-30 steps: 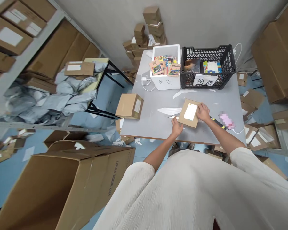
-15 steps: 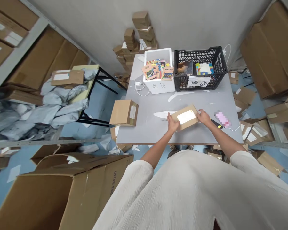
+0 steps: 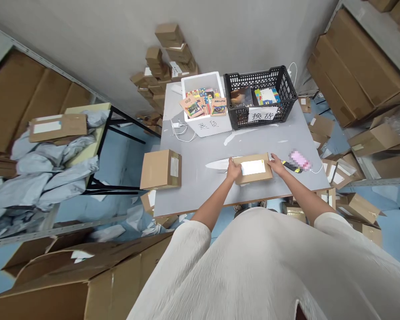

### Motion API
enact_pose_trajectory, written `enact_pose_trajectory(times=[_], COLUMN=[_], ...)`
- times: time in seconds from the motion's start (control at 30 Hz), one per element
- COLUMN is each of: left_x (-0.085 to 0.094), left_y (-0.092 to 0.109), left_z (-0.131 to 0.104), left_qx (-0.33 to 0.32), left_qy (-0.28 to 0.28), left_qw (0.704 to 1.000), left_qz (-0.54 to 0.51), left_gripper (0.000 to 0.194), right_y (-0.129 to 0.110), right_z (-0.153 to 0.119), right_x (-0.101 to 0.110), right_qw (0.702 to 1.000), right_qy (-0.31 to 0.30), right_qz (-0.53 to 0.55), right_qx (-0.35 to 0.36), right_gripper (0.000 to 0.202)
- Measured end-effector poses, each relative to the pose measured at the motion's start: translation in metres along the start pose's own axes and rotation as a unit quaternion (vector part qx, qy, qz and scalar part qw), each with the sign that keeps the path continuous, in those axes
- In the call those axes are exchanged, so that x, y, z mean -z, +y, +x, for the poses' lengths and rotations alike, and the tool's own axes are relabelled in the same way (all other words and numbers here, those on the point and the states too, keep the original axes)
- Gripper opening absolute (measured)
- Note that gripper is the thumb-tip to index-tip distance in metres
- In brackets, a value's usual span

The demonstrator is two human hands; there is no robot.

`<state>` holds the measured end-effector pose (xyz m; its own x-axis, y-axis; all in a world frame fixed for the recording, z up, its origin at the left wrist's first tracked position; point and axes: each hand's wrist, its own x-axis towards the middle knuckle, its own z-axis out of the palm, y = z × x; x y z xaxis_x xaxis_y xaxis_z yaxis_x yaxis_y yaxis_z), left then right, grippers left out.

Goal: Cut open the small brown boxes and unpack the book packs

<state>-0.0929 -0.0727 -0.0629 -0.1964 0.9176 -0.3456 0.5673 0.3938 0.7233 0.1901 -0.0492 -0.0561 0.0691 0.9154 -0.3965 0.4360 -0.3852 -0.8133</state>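
A small brown cardboard box (image 3: pixel 255 178) with a white label on top is held between my two hands over the grey table (image 3: pixel 200 191). My left hand (image 3: pixel 234 170) grips its left end, thumb on the top. At the opposite end, my right hand (image 3: pixel 276 164) has its fingers against the edge. Just right of that hand lies a black and yellow box cutter (image 3: pixel 291 167), partly hidden by my forearm. Beyond it is a pink, blurred-out object (image 3: pixel 300 160) with a white cable. A white torn patch (image 3: pixel 216 164) shows on the tabletop beside my left hand.
A white foam box (image 3: pixel 208 126) of small books and a black crate (image 3: pixel 233 116) with books stand at the table's back. A larger carton (image 3: pixel 156 169) overhangs the left edge. Grey parcels (image 3: pixel 63 178) fill a side table. A big open carton (image 3: pixel 126 284) is at lower left.
The held box has turned to lie nearly level with the table's front edge, both hands staying on it. My view has swung right, so the surroundings appear shifted left.
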Motion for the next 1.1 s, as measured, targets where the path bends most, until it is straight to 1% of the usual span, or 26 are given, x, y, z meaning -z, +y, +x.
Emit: enact_pose_trajectory(times=[0.07,0.13,0.23,0.33,0.43,0.5,0.57,0.63,0.77,0.8,0.87,0.97,1.0,1.1], left_x=[0.000,0.001,0.007,0.016,0.021,0.021,0.016,0.011,0.002,0.002,0.002,0.001,0.000,-0.007], left_y=[0.004,0.008,0.015,0.024,0.031,0.033,0.031,0.024,0.007,0.003,0.000,0.007,0.011,0.026], left_z=[-0.004,-0.010,-0.017,-0.019,-0.017,-0.018,-0.021,-0.026,-0.041,-0.045,-0.053,-0.063,-0.066,-0.074], left_qx=[0.049,0.065,0.056,0.033,0.017,0.015,0.010,0.006,0.007,0.000,-0.021,-0.071,-0.094,-0.155], left_qy=[-0.018,-0.015,0.022,0.061,0.076,0.077,0.077,0.072,0.044,0.036,0.041,0.071,0.070,0.025], left_qw=[0.998,0.996,0.995,0.995,0.994,0.994,0.995,0.996,0.999,0.999,0.999,0.992,0.989,0.979], left_qz=[-0.036,-0.062,-0.076,-0.076,-0.082,-0.082,-0.070,-0.046,-0.011,-0.010,0.007,0.071,0.093,0.132], left_gripper=[0.093,0.096,0.096,0.095,0.091,0.088,0.085,0.084,0.084,0.083,0.081,0.073,0.068,0.057], right_y=[-0.004,-0.006,-0.007,-0.011,-0.016,-0.016,-0.013,-0.005,0.014,0.017,0.021,0.022,0.022,0.021], right_z=[-0.002,-0.004,-0.003,0.002,0.007,0.006,0.002,-0.006,-0.022,-0.025,-0.028,-0.028,-0.028,-0.028], right_x=[-0.007,-0.011,-0.010,-0.003,0.004,0.005,0.005,0.004,0.003,0.004,0.006,0.009,0.010,0.010], right_qw=[0.999,0.998,0.998,0.996,0.992,0.990,0.989,0.989,0.995,0.996,0.997,0.998,0.997,0.996], right_qy=[-0.004,-0.001,0.033,0.074,0.110,0.134,0.146,0.141,0.099,0.088,0.073,0.067,0.069,0.078], right_qz=[0.048,0.067,0.049,0.042,0.042,0.028,0.007,-0.018,-0.034,-0.029,-0.020,-0.020,-0.019,-0.031], right_qx=[-0.003,-0.005,0.005,0.022,0.036,0.040,0.040,0.037,0.003,-0.006,-0.015,-0.010,-0.007,0.010], right_gripper=[0.081,0.080,0.074,0.071,0.070,0.065,0.060,0.054,0.040,0.039,0.038,0.037,0.036,0.032])
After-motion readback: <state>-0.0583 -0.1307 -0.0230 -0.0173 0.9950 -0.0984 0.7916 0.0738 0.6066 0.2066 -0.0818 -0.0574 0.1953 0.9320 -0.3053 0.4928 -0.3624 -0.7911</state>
